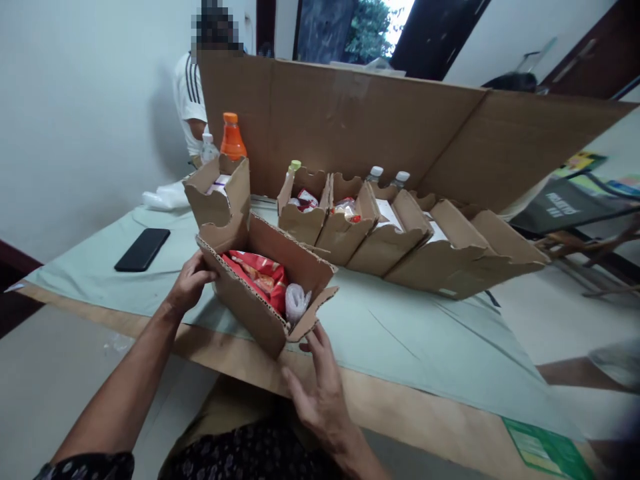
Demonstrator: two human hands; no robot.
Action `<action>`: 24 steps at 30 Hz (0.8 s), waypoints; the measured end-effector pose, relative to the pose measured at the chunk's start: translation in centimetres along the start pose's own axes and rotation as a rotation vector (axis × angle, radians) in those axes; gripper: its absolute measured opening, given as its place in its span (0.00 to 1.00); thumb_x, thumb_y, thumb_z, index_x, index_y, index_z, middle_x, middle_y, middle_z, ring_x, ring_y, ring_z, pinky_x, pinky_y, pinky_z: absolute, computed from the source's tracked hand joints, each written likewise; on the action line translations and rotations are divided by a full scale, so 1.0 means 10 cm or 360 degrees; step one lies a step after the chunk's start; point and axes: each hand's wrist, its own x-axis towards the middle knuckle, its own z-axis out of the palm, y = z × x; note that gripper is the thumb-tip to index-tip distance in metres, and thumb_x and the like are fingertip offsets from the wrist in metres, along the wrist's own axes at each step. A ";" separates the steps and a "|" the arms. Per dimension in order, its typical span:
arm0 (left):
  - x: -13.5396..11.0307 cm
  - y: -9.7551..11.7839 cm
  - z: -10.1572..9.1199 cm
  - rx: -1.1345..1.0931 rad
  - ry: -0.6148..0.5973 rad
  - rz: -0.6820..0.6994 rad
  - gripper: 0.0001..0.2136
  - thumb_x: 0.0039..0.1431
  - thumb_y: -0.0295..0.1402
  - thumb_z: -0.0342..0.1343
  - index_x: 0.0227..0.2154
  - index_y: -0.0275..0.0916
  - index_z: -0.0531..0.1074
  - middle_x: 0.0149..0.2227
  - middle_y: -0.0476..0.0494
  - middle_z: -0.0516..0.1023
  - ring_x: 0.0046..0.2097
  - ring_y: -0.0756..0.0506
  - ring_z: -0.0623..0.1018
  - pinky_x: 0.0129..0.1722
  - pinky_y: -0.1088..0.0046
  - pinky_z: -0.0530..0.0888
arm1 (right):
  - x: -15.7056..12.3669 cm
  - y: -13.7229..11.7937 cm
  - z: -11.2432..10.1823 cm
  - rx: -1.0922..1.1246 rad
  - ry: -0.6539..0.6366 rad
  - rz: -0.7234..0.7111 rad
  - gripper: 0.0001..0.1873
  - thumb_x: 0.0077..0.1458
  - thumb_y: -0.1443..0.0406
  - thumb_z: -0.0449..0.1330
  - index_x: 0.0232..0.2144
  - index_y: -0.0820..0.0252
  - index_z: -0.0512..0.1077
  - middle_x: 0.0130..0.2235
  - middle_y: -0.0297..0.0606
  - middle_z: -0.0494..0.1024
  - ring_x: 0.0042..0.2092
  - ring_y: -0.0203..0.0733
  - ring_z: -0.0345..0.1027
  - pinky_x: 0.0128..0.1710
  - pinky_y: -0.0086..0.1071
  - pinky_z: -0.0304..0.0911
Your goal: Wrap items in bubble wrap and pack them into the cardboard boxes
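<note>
The person's left hand [193, 283] grips the left end of an open cardboard box [243, 317]; the right hand [323, 393], thumb spread, has its fingertips at the box's near right end. Inside the box lie a red packet [263, 275] and a bubble-wrap roll [296, 302]. Left of the box rests a black phone [143, 250]. Behind it stand an orange bottle [232, 140] and a tall cardboard panel [350, 113]; to its right, a row of cardboard bins [353, 241].

the light is soft and rather dim, with daylight bleached white in the opening [399, 16] beyond; a faint shadow spreads across the wall [95, 87] at left; the wide lens stretches the outer parts, the lower right corner is smeared and dark, and coarse pixel blocks cover a person's head [216, 30]
</note>
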 end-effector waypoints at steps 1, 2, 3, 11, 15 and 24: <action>0.02 0.01 -0.04 -0.0038 -0.0009 -0.0004 0.26 0.38 0.34 0.62 0.46 0.37 0.77 0.48 0.40 0.83 0.55 0.31 0.77 0.55 0.56 0.73 | 0.04 0.02 -0.01 0.0022 -0.0013 -0.0006 0.38 0.62 0.67 0.59 0.71 0.50 0.54 0.70 0.48 0.61 0.68 0.57 0.60 0.60 0.52 0.69; 0.00 0.01 -0.05 -0.0050 -0.0015 0.0004 0.28 0.39 0.35 0.63 0.48 0.37 0.76 0.50 0.39 0.82 0.57 0.30 0.76 0.57 0.55 0.72 | 0.08 0.06 -0.05 0.0038 -0.0001 0.0017 0.37 0.63 0.67 0.59 0.71 0.48 0.55 0.69 0.47 0.63 0.67 0.56 0.62 0.58 0.50 0.71; -0.05 0.01 -0.05 -0.0044 -0.0007 0.0011 0.29 0.41 0.35 0.63 0.51 0.37 0.75 0.54 0.38 0.81 0.59 0.30 0.75 0.59 0.54 0.71 | 0.12 0.11 -0.10 0.0051 0.0029 0.0059 0.35 0.63 0.67 0.59 0.70 0.47 0.56 0.68 0.46 0.65 0.65 0.54 0.65 0.55 0.48 0.73; -0.73 -0.17 0.20 0.0156 0.0286 -0.0103 0.39 0.56 0.44 0.66 0.69 0.47 0.58 0.71 0.38 0.62 0.71 0.33 0.62 0.64 0.56 0.69 | 0.60 0.67 -0.26 0.0423 -0.0353 0.0441 0.37 0.56 0.54 0.67 0.65 0.53 0.64 0.60 0.48 0.74 0.49 0.49 0.75 0.44 0.40 0.75; -0.49 -0.20 0.28 0.0195 0.0317 0.0003 0.36 0.58 0.47 0.62 0.67 0.44 0.61 0.67 0.38 0.68 0.69 0.34 0.66 0.64 0.56 0.69 | 0.78 0.78 -0.05 0.0601 -0.0651 0.0478 0.20 0.53 0.53 0.69 0.44 0.57 0.75 0.41 0.40 0.82 0.38 0.45 0.77 0.41 0.39 0.74; 0.39 -0.41 0.41 0.0077 0.0261 0.0163 0.31 0.60 0.47 0.58 0.66 0.49 0.65 0.68 0.45 0.67 0.71 0.37 0.63 0.70 0.57 0.62 | 1.05 0.76 0.28 0.0637 -0.0386 0.0396 0.18 0.56 0.51 0.65 0.42 0.55 0.70 0.40 0.40 0.80 0.36 0.43 0.77 0.36 0.36 0.75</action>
